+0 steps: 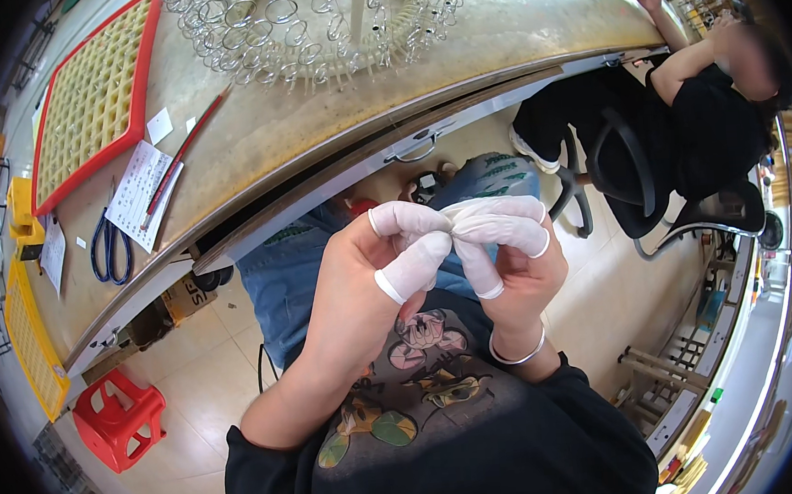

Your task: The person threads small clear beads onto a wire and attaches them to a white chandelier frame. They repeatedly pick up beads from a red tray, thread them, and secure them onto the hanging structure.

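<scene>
My left hand (388, 259) and my right hand (518, 255) meet in front of my chest, above my lap. White finger cots cover the thumbs and several fingers of both. The fingertips are pinched together and touch at one spot. Whatever sits between them is hidden or too small to make out. A silver-coloured bangle (520, 359) circles my right wrist.
Ahead stands a worktable (269, 132) bearing a round rack of silver-coloured rings (283, 12), a red-rimmed compartment tray (149, 71), a red stick (183, 157), scissors (106, 238) and paper (139, 187). A drawer (337, 187) juts out below. Left, a red stool (119, 418); right, a seated person (709, 133).
</scene>
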`<act>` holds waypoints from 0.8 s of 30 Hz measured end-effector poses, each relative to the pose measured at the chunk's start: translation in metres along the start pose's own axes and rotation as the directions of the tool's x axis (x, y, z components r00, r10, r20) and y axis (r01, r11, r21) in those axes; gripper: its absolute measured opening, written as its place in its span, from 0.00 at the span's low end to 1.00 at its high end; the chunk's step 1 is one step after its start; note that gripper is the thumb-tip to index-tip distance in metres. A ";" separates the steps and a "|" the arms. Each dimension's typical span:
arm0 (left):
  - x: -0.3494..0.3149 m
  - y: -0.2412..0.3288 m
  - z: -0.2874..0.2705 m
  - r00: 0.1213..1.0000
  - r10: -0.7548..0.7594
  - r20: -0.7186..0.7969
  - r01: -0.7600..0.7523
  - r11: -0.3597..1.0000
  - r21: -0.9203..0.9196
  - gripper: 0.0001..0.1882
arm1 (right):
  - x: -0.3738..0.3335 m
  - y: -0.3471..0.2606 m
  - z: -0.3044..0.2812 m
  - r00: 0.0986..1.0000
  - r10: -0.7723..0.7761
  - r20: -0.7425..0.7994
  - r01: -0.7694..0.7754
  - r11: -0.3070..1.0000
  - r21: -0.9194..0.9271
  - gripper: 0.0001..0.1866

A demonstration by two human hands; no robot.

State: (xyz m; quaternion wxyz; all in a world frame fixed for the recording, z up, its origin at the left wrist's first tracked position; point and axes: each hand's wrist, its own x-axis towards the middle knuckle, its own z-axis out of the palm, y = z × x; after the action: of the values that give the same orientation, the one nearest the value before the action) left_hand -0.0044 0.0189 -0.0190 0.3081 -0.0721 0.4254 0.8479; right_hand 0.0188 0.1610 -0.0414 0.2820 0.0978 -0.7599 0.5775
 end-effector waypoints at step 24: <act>-0.002 0.001 0.002 0.994 0.108 -0.004 -0.106 0.979 0.175 0.07 | -0.005 0.004 0.011 0.999 -0.001 -0.043 0.005 0.996 0.090 0.06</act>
State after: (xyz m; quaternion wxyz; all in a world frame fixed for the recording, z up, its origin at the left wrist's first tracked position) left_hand -0.0035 0.0191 -0.0164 0.2643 -0.0277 0.5035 0.8221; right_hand 0.0180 0.1507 -0.0494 0.2945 0.0993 -0.7266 0.6127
